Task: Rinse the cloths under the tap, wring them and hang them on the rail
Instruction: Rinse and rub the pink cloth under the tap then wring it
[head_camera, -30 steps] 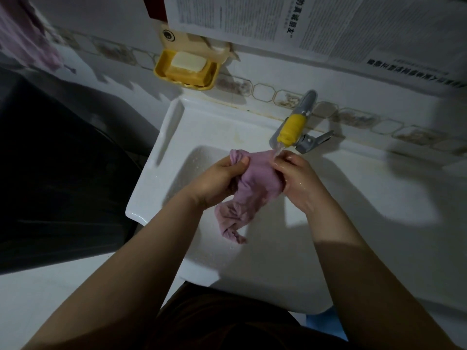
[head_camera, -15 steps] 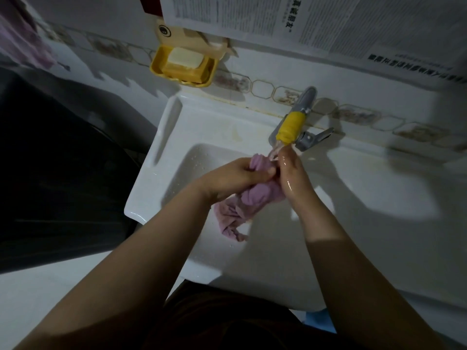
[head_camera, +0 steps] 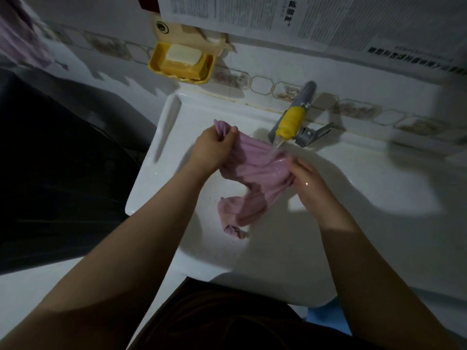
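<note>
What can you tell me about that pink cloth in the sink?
The pink cloth is a soft, ribbed fabric, wet and shiny where the water lands. It is stretched between the left hand, which bunches one end in a fist, and the right hand, which grips the other side. The stream from the tap hits it near the right hand. Its loose, crumpled tail hangs down into the white sink.

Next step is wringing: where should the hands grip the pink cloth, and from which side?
Probably grip the pink cloth at its two ends. The left hand already fists one bunched corner from above; the right hand pinches the other end, under the tap. A loose tail hangs into the sink, so gather it from below first, making one rope-like bundle to twist.
</note>
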{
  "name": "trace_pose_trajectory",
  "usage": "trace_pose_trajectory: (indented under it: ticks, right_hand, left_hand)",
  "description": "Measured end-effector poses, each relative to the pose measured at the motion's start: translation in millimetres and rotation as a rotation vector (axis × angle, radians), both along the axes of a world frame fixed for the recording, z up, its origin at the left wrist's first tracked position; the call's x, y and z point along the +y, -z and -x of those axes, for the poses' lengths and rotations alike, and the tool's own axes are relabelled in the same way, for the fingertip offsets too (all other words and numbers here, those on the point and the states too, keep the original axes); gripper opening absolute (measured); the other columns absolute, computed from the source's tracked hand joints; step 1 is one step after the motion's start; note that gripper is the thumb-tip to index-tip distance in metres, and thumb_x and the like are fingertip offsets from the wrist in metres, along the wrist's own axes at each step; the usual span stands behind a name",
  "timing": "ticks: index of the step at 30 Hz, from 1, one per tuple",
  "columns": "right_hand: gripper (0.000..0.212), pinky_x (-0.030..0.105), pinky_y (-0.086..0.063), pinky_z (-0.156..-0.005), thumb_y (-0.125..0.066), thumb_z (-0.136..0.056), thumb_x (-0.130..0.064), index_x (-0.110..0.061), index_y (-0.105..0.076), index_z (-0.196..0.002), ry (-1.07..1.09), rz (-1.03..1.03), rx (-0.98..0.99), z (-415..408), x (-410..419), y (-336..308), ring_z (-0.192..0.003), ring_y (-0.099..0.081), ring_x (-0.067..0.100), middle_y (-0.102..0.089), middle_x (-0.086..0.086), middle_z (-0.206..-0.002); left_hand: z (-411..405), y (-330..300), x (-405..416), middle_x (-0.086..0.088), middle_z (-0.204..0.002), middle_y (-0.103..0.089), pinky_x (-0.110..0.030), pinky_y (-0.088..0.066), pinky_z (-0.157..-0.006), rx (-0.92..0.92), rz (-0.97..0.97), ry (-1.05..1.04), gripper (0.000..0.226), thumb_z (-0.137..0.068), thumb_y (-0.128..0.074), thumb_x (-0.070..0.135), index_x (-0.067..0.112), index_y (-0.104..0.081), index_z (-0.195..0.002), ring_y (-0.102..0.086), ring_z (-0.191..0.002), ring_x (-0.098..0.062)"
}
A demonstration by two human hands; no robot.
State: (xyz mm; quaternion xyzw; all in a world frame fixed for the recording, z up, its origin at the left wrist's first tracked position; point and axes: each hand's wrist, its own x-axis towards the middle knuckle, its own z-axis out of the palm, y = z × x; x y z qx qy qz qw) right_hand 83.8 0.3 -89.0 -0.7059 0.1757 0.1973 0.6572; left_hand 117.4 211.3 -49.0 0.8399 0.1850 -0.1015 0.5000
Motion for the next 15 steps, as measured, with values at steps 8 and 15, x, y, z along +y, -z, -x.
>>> trace_pose_trajectory:
  ticks: [8, 15]
  right_hand:
    - [0.04, 0.026, -0.048, -0.064, -0.054, -0.092, -0.038, -0.017, -0.058, -0.059, 0.057, 0.193, -0.179, -3, 61, -51, -0.058, -0.058, 0.009, -0.061, 0.001, -0.059]
    - [0.039, 0.038, -0.043, -0.063, -0.041, -0.095, -0.037, -0.014, -0.054, -0.066, 0.137, 0.584, -0.311, -14, 64, -45, -0.077, -0.063, 0.038, -0.064, 0.021, -0.073]
  left_hand:
    - [3, 9, -49, -0.006, -0.085, -0.065, -0.031, -0.055, -0.075, 0.231, 0.549, -0.233, 0.034, -0.1, -0.041, 0.038, 0.011, -0.057, -0.088, -0.065, -0.08, -0.024]
    - [15, 3, -81, -0.01, -0.049, -0.044, -0.023, -0.043, -0.04, 0.428, 0.689, -0.296, 0.037, -0.095, -0.044, 0.027, 0.009, -0.045, -0.062, -0.05, -0.043, -0.024]
